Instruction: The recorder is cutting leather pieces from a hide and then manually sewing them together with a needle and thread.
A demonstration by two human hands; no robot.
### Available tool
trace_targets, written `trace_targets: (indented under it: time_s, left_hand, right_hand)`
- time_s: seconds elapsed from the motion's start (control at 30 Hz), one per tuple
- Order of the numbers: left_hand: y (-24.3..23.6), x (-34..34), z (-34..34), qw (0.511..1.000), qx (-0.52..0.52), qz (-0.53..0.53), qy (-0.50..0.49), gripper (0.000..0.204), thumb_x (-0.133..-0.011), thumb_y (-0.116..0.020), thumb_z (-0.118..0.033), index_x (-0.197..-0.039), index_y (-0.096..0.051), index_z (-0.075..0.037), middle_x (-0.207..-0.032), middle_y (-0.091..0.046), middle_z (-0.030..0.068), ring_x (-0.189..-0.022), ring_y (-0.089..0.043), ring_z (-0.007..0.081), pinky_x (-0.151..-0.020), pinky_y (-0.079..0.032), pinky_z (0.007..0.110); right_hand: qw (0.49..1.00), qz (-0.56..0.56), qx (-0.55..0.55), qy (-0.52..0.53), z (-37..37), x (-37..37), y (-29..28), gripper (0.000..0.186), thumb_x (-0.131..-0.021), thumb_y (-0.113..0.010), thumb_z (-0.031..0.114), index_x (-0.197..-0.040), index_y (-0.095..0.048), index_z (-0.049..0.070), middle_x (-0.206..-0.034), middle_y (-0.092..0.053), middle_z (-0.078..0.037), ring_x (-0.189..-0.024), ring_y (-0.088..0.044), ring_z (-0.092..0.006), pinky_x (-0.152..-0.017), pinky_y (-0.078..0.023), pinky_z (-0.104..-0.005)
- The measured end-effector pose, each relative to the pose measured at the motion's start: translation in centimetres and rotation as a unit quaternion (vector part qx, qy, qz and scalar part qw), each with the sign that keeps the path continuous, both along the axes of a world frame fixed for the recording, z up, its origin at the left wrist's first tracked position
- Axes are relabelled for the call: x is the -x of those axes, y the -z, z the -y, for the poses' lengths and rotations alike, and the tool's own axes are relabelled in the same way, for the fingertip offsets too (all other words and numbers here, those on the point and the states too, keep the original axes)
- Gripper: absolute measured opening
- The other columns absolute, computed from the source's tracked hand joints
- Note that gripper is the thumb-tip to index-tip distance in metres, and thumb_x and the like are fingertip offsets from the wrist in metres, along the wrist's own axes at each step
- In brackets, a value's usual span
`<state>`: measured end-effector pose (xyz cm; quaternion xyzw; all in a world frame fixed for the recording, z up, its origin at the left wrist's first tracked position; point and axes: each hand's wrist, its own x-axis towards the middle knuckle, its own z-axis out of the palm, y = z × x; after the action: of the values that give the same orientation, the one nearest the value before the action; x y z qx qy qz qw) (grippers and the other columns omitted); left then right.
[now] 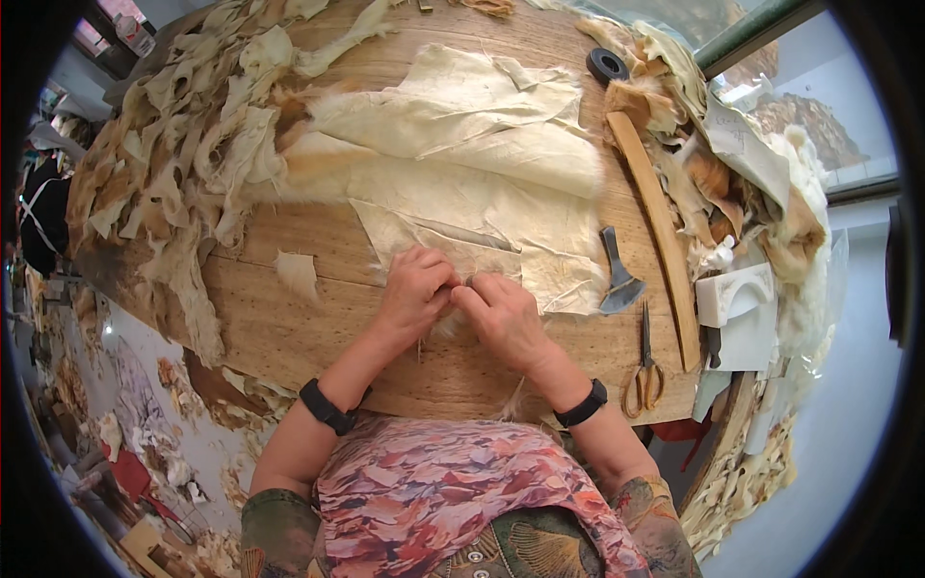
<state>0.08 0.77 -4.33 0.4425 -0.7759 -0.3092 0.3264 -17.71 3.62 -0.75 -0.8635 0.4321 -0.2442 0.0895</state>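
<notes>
A large pale animal hide (472, 144) lies spread skin side up on the wooden board, with a narrow slit near its close edge. At that edge my left hand (416, 294) and my right hand (501, 318) are closed in pinches, fingertips nearly meeting, on the hide's border. A few wisps of fur show under them. Whether a needle or thread is in the fingers is too small to tell. Right of the hide lies a dark, fan-shaped blade (621, 279). Scissors with tan handles (644, 371) rest closer to the board's front edge.
Hide scraps (222, 125) are heaped along the left, and one small scrap (299, 275) lies apart. A long wooden stick (655, 231) and a roll of black tape (607, 65) sit to the right. Beyond are more furs and a white arched block (735, 295).
</notes>
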Motion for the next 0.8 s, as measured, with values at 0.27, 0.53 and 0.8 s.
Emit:
trace_targets:
  time_s: [0.27,0.53,0.8]
  left_hand:
    - [0.0,0.2,-0.3,0.999,0.046,0.005,-0.016,0.012,-0.072,-0.071,-0.008,-0.077,-0.062,-0.011,-0.086,-0.060,0.0028,-0.091,-0.056,0.0258,-0.082,-0.040,0.039]
    - [-0.2,0.1,-0.2,1.000,0.024,0.010,0.005,0.014,-0.070,-0.072,-0.006,-0.080,-0.064,-0.011,-0.089,-0.061,0.0026,-0.093,-0.056,0.0256,-0.084,-0.040,0.039]
    - [0.1,-0.1,-0.1,1.000,0.007,-0.012,0.005,0.015,-0.069,-0.073,-0.005,-0.081,-0.065,-0.011,-0.090,-0.062,0.0011,-0.095,-0.057,0.0240,-0.086,-0.039,0.038]
  right_hand:
    - [0.984,0.128,-0.025,0.119,0.7,-0.8,-2.6,0.010,-0.085,-0.063,0.011,-0.094,-0.059,0.009,-0.078,-0.060,-0.008,-0.071,-0.061,-0.0291,-0.063,-0.049,-0.0382]
    - [0.921,0.221,-0.271,0.172,0.7,1.1,-0.7,0.007,-0.091,-0.061,0.008,-0.097,-0.058,0.005,-0.074,-0.065,-0.011,-0.066,-0.067,-0.0273,-0.060,-0.051,-0.0367]
    - [0.964,0.135,-0.220,0.060,1.0,2.2,-1.6,0.010,-0.087,-0.065,0.009,-0.096,-0.063,0.010,-0.085,-0.063,-0.012,-0.073,-0.064,-0.0294,-0.065,-0.051,-0.0376]
